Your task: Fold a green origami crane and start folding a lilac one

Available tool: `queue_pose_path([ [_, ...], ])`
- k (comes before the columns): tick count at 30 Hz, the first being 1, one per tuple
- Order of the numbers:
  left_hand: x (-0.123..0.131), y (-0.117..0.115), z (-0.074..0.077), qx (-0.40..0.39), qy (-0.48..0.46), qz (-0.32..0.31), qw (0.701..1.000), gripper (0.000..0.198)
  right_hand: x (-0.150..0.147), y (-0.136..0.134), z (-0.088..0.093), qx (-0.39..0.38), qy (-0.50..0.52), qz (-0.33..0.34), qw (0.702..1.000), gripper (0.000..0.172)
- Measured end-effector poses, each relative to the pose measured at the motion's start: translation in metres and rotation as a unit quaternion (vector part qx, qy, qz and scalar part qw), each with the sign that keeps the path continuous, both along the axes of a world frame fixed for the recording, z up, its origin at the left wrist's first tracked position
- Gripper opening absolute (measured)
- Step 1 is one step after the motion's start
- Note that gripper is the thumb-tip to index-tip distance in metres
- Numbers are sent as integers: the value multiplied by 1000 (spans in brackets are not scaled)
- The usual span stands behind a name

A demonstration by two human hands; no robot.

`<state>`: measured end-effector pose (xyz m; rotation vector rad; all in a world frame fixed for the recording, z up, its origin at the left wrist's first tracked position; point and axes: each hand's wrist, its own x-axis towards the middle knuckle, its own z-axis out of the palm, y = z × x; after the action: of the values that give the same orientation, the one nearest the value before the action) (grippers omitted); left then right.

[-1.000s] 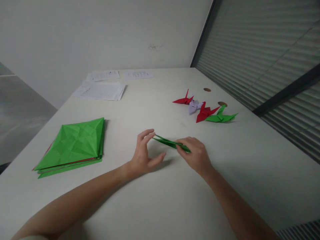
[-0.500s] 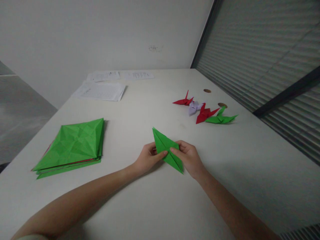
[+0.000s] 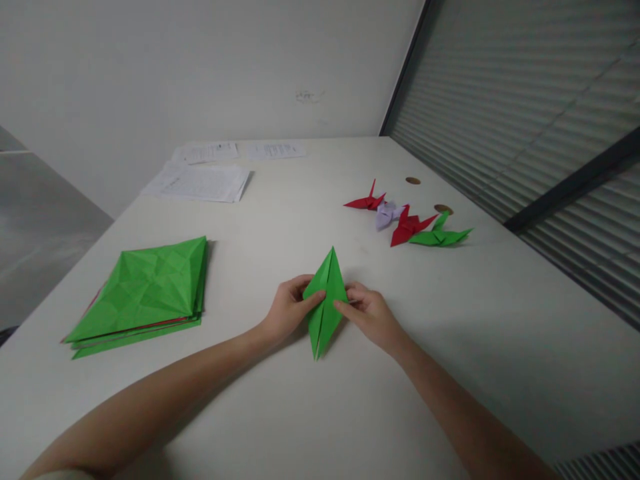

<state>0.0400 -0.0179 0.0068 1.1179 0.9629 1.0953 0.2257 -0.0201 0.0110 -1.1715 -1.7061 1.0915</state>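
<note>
A green folded paper diamond [image 3: 325, 300] is held just above the white table [image 3: 310, 413], its long axis pointing away from me. My left hand [image 3: 287, 312] pinches its left edge, thumb on top. On the opposite side my right hand [image 3: 367, 315] pinches the right edge the same way. Both hands have their fingers closed on the paper.
A stack of creased green and red paper sheets [image 3: 145, 290] lies at the left. Several finished paper cranes, red [image 3: 367, 200], lilac [image 3: 389, 215], red [image 3: 407, 227] and green [image 3: 440, 235], sit at the right. Printed white papers [image 3: 203, 181] lie at the far side. Window blinds [image 3: 540, 120] run along the right.
The green piece went from edge-on in my right hand to held flat in both hands, then turned so that its point faces away from me. My left hand closed onto it.
</note>
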Motion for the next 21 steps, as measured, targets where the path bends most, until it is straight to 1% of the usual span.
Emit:
queue_pose_path([
  [2,-5,5,2,-5,35,14,999,59,2,-1,4,72,-56,-40,995,16],
  [3,-7,8,4,4,66,18,998,58,4,-1,7,120,-85,-69,987,11],
  [4,-10,10,5,24,102,23,994,52,5,-2,11,170,-114,-89,975,3],
  [5,-12,12,6,52,147,21,988,41,7,-2,15,216,-146,-92,961,7],
  [6,-14,14,6,78,197,9,977,32,9,-3,18,252,-182,-73,948,17],
  [8,-17,16,5,126,272,-28,954,22,12,-4,22,295,-257,-2,920,35],
  [10,-17,16,1,172,319,-59,930,20,13,-5,21,304,-318,66,896,41],
  [12,-18,16,-5,221,371,-49,901,21,14,-6,17,291,-351,108,883,42],
  [13,-18,16,-7,240,407,-27,881,27,14,-6,14,282,-360,121,881,41],
  [15,-19,16,-9,254,462,33,849,46,15,-6,8,267,-369,139,879,41],
  [16,-20,16,-8,258,476,60,839,53,15,-6,6,262,-371,144,879,41],
  [17,-21,16,-6,265,481,79,832,53,16,-6,5,259,-373,147,879,40],
  [18,-21,15,-2,279,480,89,827,47,16,-5,5,256,-376,148,878,39],
  [19,-22,14,2,307,478,83,819,35,17,-5,5,253,-381,144,878,38],
  [20,-22,13,5,340,478,47,809,24,18,-4,6,250,-388,136,877,36],
  [21,-21,12,9,375,472,-2,798,19,18,-3,8,246,-395,125,876,33],
])
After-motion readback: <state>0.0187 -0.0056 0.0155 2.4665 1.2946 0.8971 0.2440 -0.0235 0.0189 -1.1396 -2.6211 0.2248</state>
